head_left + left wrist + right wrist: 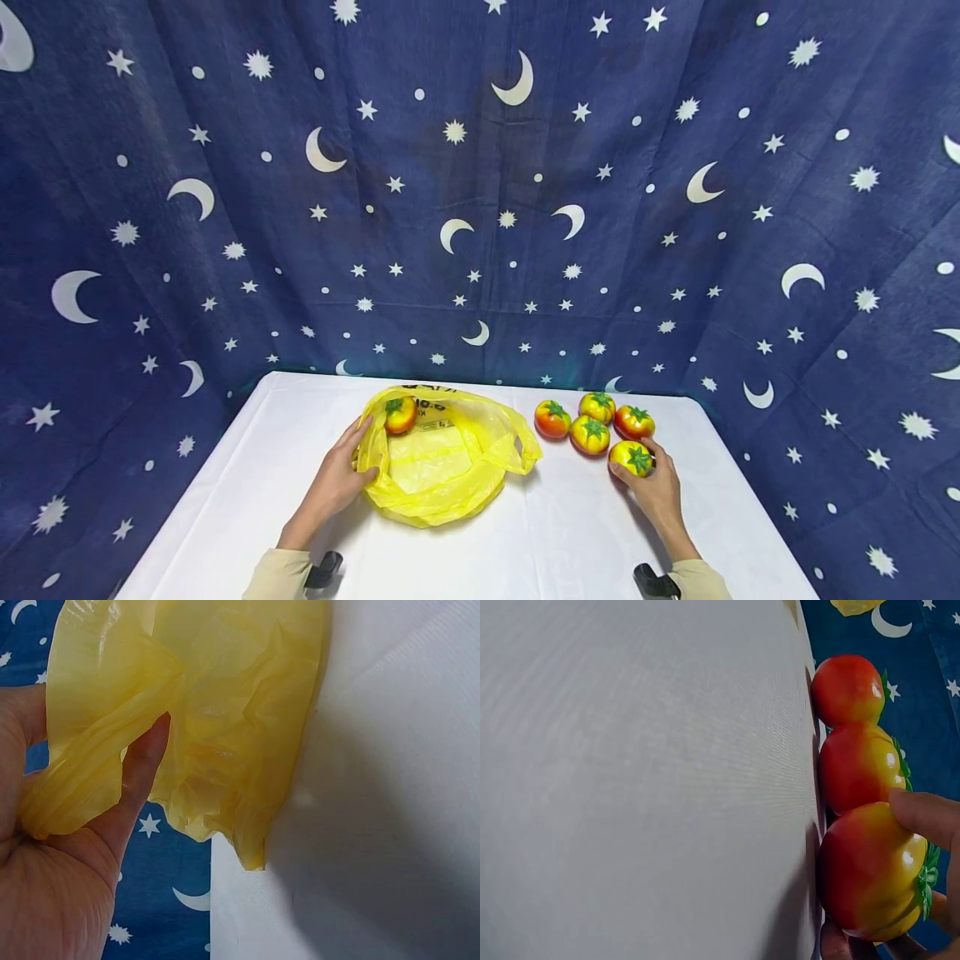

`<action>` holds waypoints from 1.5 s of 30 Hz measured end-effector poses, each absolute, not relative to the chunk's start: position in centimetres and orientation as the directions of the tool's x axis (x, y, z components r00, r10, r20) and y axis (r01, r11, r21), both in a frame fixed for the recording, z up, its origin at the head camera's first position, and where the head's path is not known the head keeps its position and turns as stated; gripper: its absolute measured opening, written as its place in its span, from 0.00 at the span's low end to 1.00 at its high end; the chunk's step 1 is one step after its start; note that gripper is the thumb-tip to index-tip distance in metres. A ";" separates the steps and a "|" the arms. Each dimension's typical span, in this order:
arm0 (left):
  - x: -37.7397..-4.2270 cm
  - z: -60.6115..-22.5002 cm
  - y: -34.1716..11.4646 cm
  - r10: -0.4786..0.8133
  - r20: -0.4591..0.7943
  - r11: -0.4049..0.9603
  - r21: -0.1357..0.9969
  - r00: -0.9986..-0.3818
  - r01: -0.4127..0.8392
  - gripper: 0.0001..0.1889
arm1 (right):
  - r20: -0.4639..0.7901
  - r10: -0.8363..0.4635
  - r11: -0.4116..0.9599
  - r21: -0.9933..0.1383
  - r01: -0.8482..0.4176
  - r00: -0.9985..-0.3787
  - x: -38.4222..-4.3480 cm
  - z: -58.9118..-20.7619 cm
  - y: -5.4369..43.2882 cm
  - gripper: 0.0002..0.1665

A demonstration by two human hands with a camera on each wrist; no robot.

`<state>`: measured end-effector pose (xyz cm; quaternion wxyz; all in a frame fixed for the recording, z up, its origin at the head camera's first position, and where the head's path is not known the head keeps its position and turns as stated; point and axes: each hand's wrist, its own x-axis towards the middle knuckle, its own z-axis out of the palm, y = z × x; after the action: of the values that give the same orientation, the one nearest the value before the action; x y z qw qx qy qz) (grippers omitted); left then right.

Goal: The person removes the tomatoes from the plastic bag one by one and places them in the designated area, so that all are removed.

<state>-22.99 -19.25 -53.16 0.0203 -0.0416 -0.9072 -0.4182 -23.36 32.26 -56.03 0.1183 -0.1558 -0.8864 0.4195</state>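
Observation:
A yellow plastic bag (442,504) lies with its mouth spread on the table, and one red-yellow tomato (401,415) is inside at its left. My left hand (337,475) holds the bag's left edge; a gathered strip of the plastic (82,787) runs between thumb and fingers in the left wrist view. On the right, my right hand (660,492) grips the nearest tomato (628,458), thumb on one side and fingers on the other. That tomato (870,874) has a green leafy top. Whether it touches the table cannot be told.
Several more tomatoes stand close behind the gripped one: a red one (552,419), a yellow one (590,436), another (597,407) at the back and one (634,422) at the right. A white cloth covers the table (555,542). A dark blue curtain (480,250) hangs behind.

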 end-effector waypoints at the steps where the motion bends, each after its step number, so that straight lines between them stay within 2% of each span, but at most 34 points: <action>1: -23.0 -53.2 -19.2 0.058 0.074 0.645 0.758 -0.996 0.094 0.47 | 0.077 0.381 0.593 -0.785 0.180 -0.921 -23.4 -56.1 32.3 0.49; 10: -22.9 -53.1 -19.1 0.062 0.073 0.647 0.757 -0.995 0.096 0.47 | 0.059 0.384 0.590 -0.783 0.196 -0.921 -23.6 -56.3 32.3 0.49; 19: -22.9 -53.1 -19.1 0.061 0.093 0.641 0.759 -0.994 0.111 0.47 | 0.108 0.357 0.601 -0.787 0.139 -0.928 -23.2 -55.8 32.8 0.51; 30: -23.1 -53.1 -19.2 0.058 0.074 0.636 0.766 -0.996 0.094 0.48 | 0.325 0.337 0.608 -0.792 -0.060 -0.884 -22.2 -51.3 30.6 0.45; 45: -22.8 -53.1 -19.2 0.058 0.065 0.630 0.772 -0.996 0.087 0.48 | 0.406 0.255 0.525 -0.820 -0.226 -0.878 -19.8 -46.2 24.4 0.38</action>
<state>-22.76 -19.18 -53.08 0.0167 -0.0402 -0.9026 -0.4284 -19.77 24.42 -46.15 0.2473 -0.0086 -0.8376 0.4870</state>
